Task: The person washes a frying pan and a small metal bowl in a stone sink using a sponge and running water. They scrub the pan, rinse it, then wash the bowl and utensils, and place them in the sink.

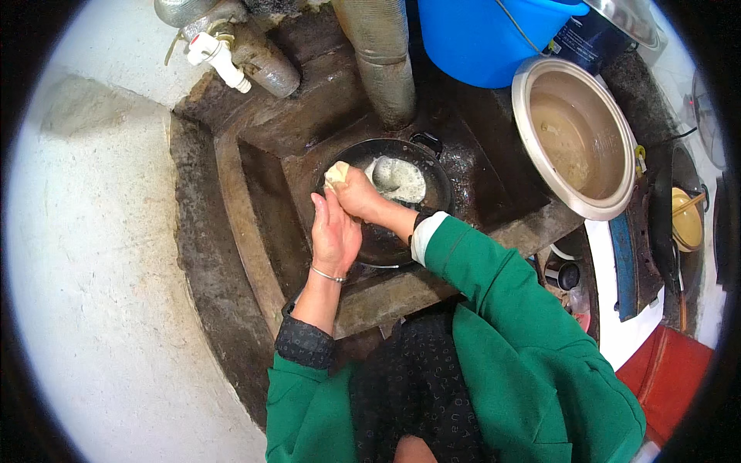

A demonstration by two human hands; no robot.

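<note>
My right hand is closed around a crumpled pale yellow cloth. Just below it, my left hand is turned palm up with its thumb apart. Its fingertips meet the right hand and are partly hidden there. Both hands are over the left side of a dark round pan, which has a black side handle. Whitish, foamy liquid lies in the pan, with a rounded grey shape in it that I cannot identify. The pan rests in a dark concrete sink.
A white plastic tap juts out at upper left. Beside it, a thick pipe drops into the sink. A blue bucket stands at the back. A metal pot holding cloudy water tilts at the right. A yellow bowl lies farther right.
</note>
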